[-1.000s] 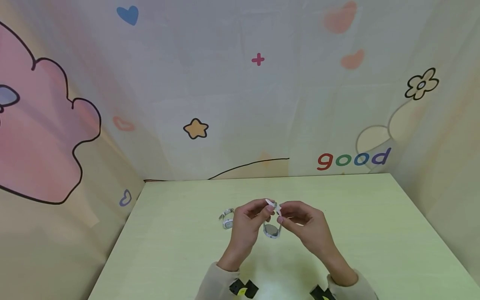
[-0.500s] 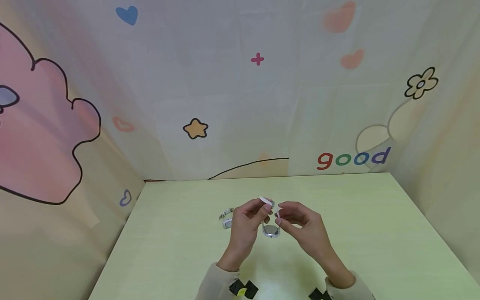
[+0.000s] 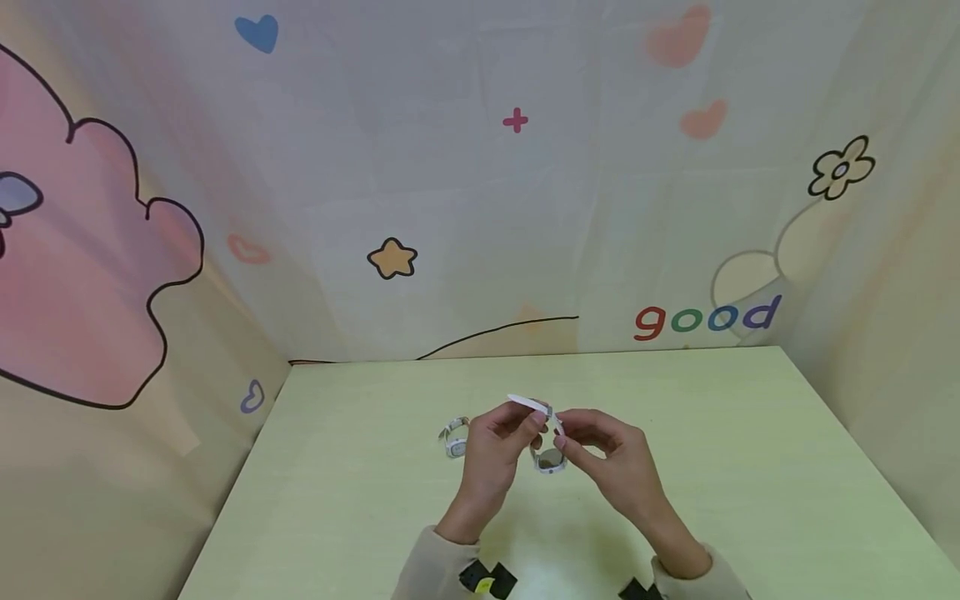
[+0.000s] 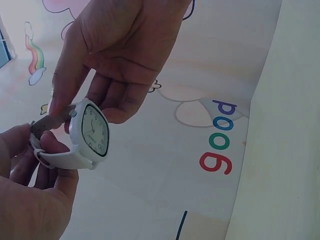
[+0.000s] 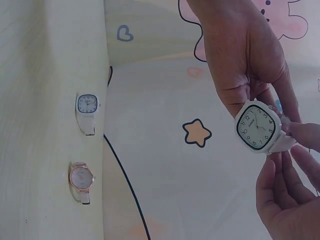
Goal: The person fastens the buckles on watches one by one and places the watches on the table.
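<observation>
A white wristwatch [image 3: 551, 460] with a rounded-square case hangs between both hands, its grey back showing in the head view. Its white-faced dial [image 5: 256, 127] shows in the right wrist view. My left hand [image 3: 491, 446] pinches the strap near the buckle, and a white strap end [image 3: 525, 402] sticks out above those fingers to the left. My right hand [image 3: 611, 450] pinches the strap on the other side between thumb and fingers. In the left wrist view the strap [image 4: 65, 159] forms a loop; fingers partly hide the buckle.
A white square-faced watch [image 5: 88, 104] and a watch with a rose-gold round case [image 5: 81, 177] stand on the pale green table [image 3: 360, 500]. One watch [image 3: 455, 442] shows left of the left hand in the head view. A printed curtain [image 3: 465, 183] hangs behind.
More of the strap end now sticks out to the upper left above my left hand. The watch case has swung slightly right and tilted; both hands stay nearly in place.
</observation>
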A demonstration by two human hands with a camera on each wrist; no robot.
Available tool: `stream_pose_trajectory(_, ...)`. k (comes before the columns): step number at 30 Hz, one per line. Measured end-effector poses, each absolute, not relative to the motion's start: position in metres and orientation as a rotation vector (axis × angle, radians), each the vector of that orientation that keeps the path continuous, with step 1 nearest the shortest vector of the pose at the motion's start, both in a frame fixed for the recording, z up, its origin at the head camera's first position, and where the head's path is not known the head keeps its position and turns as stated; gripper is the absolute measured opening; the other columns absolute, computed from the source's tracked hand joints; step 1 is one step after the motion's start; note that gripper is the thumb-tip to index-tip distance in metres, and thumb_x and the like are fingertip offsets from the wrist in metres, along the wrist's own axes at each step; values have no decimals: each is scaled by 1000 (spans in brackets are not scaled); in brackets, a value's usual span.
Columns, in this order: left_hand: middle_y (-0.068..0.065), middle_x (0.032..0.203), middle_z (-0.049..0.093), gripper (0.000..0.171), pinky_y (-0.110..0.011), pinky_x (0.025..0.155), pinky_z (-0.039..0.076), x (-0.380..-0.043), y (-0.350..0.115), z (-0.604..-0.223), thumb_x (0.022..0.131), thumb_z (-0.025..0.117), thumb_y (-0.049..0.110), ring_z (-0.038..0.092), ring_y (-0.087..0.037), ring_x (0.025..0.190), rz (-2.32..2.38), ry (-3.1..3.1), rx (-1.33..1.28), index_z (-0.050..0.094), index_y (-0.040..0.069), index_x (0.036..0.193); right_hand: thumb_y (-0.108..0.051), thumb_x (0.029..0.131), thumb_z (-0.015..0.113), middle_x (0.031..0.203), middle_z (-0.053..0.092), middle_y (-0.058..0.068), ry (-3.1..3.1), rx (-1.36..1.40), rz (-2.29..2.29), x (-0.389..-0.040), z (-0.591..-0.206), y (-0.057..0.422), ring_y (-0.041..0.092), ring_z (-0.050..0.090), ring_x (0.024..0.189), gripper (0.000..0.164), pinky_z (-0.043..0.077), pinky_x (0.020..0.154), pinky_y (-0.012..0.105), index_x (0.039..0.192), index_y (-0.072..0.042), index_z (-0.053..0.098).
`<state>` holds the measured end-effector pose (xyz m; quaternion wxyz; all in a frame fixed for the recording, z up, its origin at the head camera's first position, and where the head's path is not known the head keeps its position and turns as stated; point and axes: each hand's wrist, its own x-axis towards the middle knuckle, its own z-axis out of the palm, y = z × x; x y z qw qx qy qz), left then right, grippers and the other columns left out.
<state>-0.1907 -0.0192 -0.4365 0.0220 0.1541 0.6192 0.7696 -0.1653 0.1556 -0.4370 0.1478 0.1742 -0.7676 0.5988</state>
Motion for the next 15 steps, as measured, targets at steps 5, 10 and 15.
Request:
stream_pose_trajectory(5, -1, 89, 65, 24, -21, 71, 52, -191, -18, -437, 94, 67, 20, 60, -10, 80, 2411, 1923, 490, 69, -1, 108, -2, 85, 74, 94, 72, 7, -2162, 532, 1712, -164, -437, 155, 10, 68, 84, 20, 56, 80, 21, 105, -5, 71)
stream_pose_trajectory(10, -8, 89, 65, 25, -21, 73, 53, -193, -21, -438, 96, 65, 20, 58, -9, 75, 2356, 1973, 538, 70, 1, 110, 2, 86, 71, 93, 72, 2, -2101, 572, 1716, -164, -437, 156, 8, 67, 84, 16, 55, 80, 19, 102, -2, 72)
stream_pose_trajectory(15, -14, 114, 68, 29, -22, 81, 53, -195, -27, -440, 98, 61, 21, 61, -8, 85, 2246, 2001, 622, 67, 1, 119, -1, 88, 70, 95, 71, 11, -2092, 553, 1717, -166, -439, 157, 11, 67, 85, 16, 55, 81, 18, 104, -2, 72)
